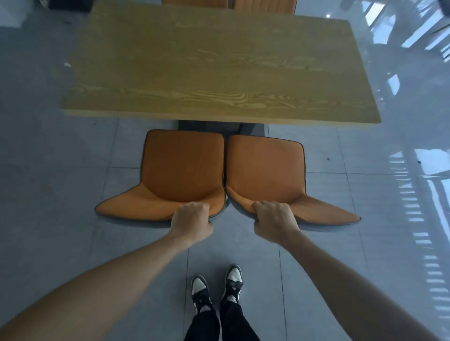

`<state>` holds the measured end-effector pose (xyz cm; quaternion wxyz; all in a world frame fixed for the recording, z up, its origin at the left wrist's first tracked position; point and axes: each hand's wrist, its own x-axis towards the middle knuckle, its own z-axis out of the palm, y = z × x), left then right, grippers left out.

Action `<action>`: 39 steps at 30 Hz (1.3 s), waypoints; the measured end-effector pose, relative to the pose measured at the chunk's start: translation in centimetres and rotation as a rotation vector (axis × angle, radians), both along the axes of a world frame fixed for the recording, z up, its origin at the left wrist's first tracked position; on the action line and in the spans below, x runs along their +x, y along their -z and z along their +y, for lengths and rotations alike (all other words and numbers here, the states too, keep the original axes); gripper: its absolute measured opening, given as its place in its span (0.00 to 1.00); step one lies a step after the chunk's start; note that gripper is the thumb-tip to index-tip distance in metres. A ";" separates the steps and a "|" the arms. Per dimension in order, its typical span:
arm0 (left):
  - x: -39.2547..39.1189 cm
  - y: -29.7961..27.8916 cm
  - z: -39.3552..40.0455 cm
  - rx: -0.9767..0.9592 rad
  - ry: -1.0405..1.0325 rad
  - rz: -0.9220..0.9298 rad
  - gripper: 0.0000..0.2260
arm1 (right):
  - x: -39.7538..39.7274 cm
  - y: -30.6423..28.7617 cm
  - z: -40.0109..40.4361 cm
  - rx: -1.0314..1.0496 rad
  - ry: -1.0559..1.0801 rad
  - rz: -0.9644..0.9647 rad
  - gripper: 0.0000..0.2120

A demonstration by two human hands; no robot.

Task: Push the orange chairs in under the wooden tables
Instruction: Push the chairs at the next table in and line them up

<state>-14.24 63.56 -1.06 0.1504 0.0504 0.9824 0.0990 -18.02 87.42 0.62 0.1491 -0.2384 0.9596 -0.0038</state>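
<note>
Two orange chairs stand side by side in front of a wooden table, touching along their inner edges. My left hand grips the top of the backrest of the left orange chair. On the backrest top of the right orange chair, my right hand is closed the same way. Both seats lie fully out in front of the table's near edge, their front edges just short of it. The chair legs are hidden beneath the seats.
Two more orange chairs show at the table's far side. The table's dark base sits under its near edge. Grey floor tiles surround everything, glossy with reflections on the right. My feet stand behind the chairs.
</note>
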 end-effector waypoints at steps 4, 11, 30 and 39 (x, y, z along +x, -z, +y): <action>0.1 -0.5 -0.5 0.116 0.011 -0.011 0.18 | 1.0 -0.9 1.7 -0.099 0.126 0.069 0.15; 0.0 0.1 -2.8 -0.076 -0.120 0.003 0.39 | 2.1 0.1 4.6 -0.060 0.548 0.224 0.18; -0.3 -0.5 -1.9 -0.086 -0.135 0.046 0.28 | 0.5 1.2 6.4 -0.263 0.213 0.376 0.19; -0.1 1.0 -2.0 -0.125 -0.169 0.080 0.30 | -1.4 1.1 7.3 -0.332 0.133 0.444 0.18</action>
